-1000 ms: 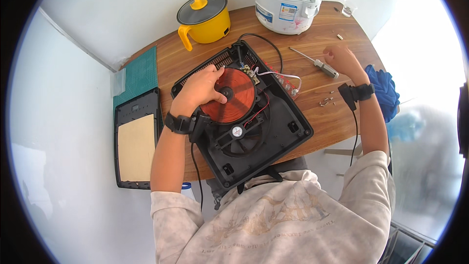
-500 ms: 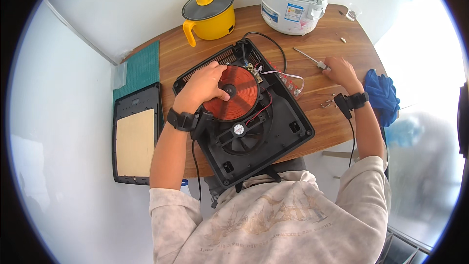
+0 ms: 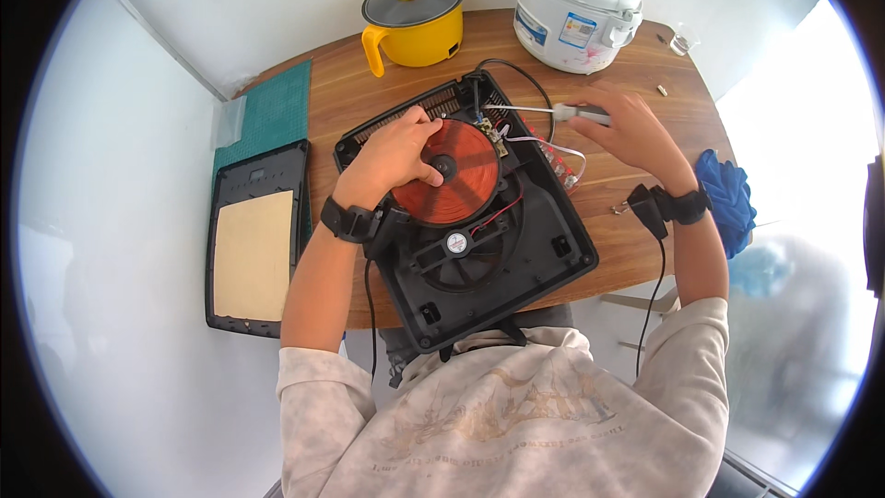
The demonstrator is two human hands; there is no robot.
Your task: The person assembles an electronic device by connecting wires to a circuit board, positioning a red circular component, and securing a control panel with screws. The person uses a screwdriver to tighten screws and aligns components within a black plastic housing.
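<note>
In front of me lies the opened black base of an induction cooker (image 3: 530,263), tilted on the table. A round copper coil (image 3: 466,152) sits in it above a black fan (image 3: 456,267). My left hand (image 3: 395,161) grips the coil's left side, thumb on its face near the centre and fingers curled at its upper edge. My right hand (image 3: 627,124) holds a screwdriver (image 3: 567,112) by its handle. Its shaft points left, and its tip is over the base's far corner, near the circuit board (image 3: 493,136). Whether the tip touches anything I cannot tell.
The detached top panel (image 3: 253,254) lies at left by a green cutting mat (image 3: 267,115). Behind stand a yellow pot (image 3: 419,37) and a white rice cooker (image 3: 576,14). At right are a blue cloth (image 3: 725,198), small loose screws (image 3: 620,208) and a clear cup (image 3: 684,40).
My right hand has picked the screwdriver up off the table and brought it left over the base's far corner. My left hand stays on the coil. The view has shifted slightly.
</note>
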